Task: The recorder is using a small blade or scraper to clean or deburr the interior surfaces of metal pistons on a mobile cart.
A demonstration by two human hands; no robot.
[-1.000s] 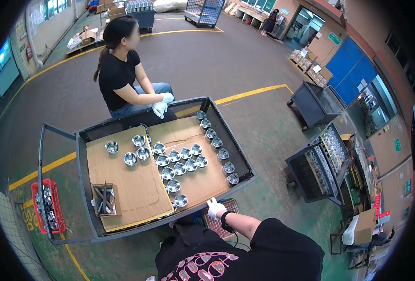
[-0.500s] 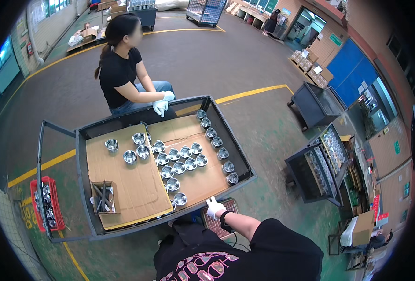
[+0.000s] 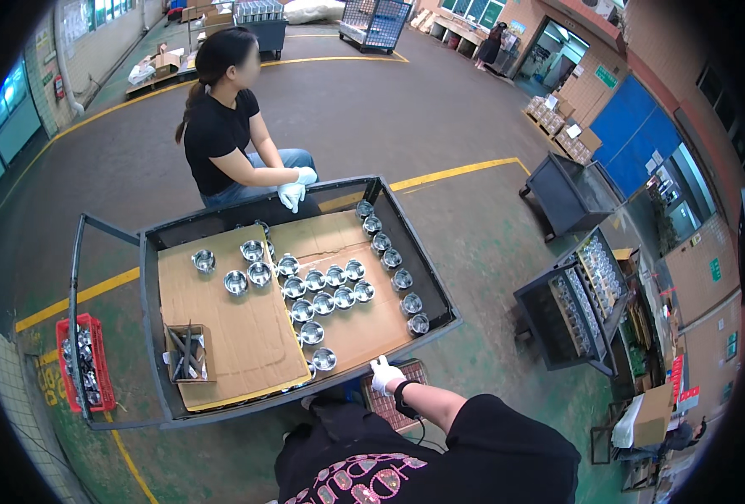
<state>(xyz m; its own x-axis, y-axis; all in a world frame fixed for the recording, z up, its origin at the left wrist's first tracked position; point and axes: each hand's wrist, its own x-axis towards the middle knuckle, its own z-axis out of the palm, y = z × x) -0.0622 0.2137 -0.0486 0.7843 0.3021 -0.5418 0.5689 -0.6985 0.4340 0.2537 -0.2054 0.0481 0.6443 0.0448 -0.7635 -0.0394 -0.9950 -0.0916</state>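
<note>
My right hand (image 3: 385,375), in a white glove, rests at the near rim of a dark metal cart (image 3: 433,334). Its fingers stretch over the edge and hold nothing. My left hand does not show. Inside the cart, round silver metal parts that look like pistons stand on cardboard sheets (image 3: 238,349). One such piston (image 3: 324,359) is nearest my hand, toward its left. Several more form rows in the middle and a line along the right wall. A small open cardboard box (image 3: 189,353) with dark, long tools sits at the near left.
Across the cart sits a person (image 3: 229,126) in a black shirt and white gloves. A red crate (image 3: 85,361) of metal parts stands beyond the cart's handle. Below my hand is a reddish, grid-patterned surface (image 3: 389,406). Further right stand other dark carts (image 3: 567,197), one loaded.
The whole view has shifted slightly. My right hand stays at the rim, and the pistons keep their places. The seated person holds the same pose.
</note>
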